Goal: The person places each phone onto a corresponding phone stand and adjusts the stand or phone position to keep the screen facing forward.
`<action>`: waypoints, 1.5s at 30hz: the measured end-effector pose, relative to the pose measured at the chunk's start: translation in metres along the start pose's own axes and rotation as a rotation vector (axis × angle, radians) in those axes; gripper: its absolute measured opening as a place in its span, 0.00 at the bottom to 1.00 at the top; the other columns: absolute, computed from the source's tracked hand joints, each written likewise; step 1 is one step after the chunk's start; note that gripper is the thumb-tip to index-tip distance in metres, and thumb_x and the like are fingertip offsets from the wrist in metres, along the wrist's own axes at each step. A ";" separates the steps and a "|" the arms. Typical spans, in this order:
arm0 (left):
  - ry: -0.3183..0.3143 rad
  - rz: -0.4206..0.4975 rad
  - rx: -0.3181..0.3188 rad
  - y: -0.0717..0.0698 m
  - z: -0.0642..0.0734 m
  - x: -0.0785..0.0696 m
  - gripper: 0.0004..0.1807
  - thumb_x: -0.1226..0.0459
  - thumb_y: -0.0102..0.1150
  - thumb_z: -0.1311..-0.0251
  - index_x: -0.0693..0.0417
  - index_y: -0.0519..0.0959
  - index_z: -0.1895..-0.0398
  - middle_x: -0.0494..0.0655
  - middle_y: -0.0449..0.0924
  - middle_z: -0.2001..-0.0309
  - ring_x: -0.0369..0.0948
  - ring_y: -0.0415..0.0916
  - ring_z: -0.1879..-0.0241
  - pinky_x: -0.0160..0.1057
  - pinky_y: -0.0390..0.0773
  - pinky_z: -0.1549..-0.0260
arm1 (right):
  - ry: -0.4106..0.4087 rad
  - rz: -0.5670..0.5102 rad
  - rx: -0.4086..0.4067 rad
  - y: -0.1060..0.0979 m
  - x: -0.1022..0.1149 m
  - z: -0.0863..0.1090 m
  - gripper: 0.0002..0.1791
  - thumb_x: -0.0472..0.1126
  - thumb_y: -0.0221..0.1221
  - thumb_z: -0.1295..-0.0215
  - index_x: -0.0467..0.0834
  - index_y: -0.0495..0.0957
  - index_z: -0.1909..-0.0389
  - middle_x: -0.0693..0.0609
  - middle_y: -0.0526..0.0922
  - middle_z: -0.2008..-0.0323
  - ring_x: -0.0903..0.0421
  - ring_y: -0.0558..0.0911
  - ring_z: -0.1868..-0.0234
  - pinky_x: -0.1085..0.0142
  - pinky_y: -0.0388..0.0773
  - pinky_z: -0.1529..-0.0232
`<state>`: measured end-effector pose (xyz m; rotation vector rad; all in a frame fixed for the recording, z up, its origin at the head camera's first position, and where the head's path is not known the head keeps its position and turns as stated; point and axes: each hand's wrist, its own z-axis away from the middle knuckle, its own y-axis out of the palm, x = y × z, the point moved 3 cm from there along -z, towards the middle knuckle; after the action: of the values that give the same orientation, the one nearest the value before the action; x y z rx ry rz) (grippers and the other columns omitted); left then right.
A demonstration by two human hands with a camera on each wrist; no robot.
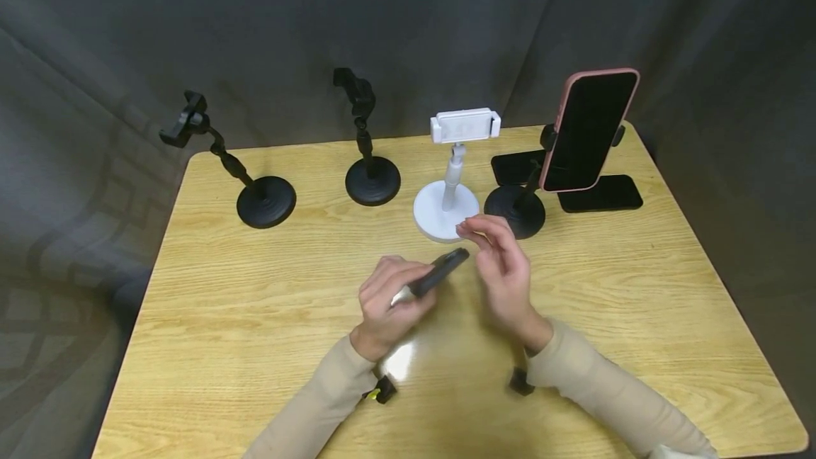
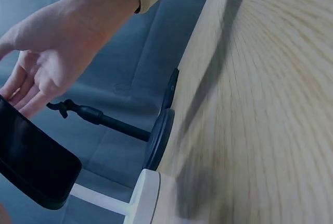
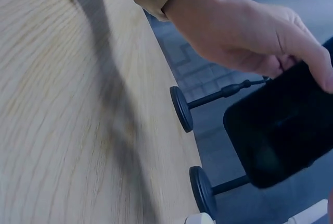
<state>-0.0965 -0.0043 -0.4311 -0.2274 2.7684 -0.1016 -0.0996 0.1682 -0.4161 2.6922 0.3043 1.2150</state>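
My left hand (image 1: 392,299) grips a black phone (image 1: 440,273) above the middle of the table, thumb along one face in the right wrist view. The phone's dark face (image 3: 283,125) is tilted. My right hand (image 1: 503,271) is raised just right of the phone, fingers bent loosely with nothing between them. In the left wrist view, the fingers (image 2: 26,91) of that hand appear behind the phone's upper edge. Just beyond both hands stands a white phone stand (image 1: 452,186), its horizontal clamp holding nothing.
Two black phone stands, one far left (image 1: 266,202) and one centre-left (image 1: 372,180), have bare clamps. At right, another black stand (image 1: 516,214) holds a pink-edged phone (image 1: 589,133) upright. Behind it lie two dark phones (image 1: 602,193) flat. A grey curtain (image 1: 287,34) hangs behind the table.
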 end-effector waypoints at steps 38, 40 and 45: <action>-0.096 -0.018 0.014 0.014 0.005 0.001 0.10 0.67 0.71 0.38 0.68 0.85 0.64 0.57 0.87 0.68 0.48 0.83 0.70 0.39 0.86 0.62 | -0.086 0.207 0.162 0.020 -0.007 0.009 0.56 0.52 0.75 0.41 0.17 0.56 0.31 0.35 0.74 0.32 0.45 0.73 0.28 0.53 0.65 0.24; -0.103 -0.019 0.014 0.014 0.005 0.001 0.08 0.69 0.70 0.39 0.68 0.85 0.64 0.57 0.87 0.68 0.47 0.83 0.71 0.39 0.86 0.63 | -0.089 0.224 0.159 0.022 -0.007 0.008 0.57 0.53 0.75 0.42 0.18 0.56 0.31 0.35 0.74 0.32 0.46 0.73 0.29 0.55 0.66 0.25; -0.092 -0.043 0.000 0.015 0.004 -0.001 0.14 0.61 0.67 0.32 0.68 0.85 0.64 0.57 0.87 0.68 0.47 0.83 0.71 0.39 0.86 0.64 | -0.100 0.241 0.153 0.025 -0.008 0.007 0.58 0.53 0.77 0.44 0.18 0.55 0.31 0.36 0.74 0.32 0.45 0.73 0.29 0.55 0.67 0.26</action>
<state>-0.0962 0.0101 -0.4361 -0.2843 2.6732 -0.0992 -0.0964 0.1412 -0.4204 2.9815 0.0616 1.1526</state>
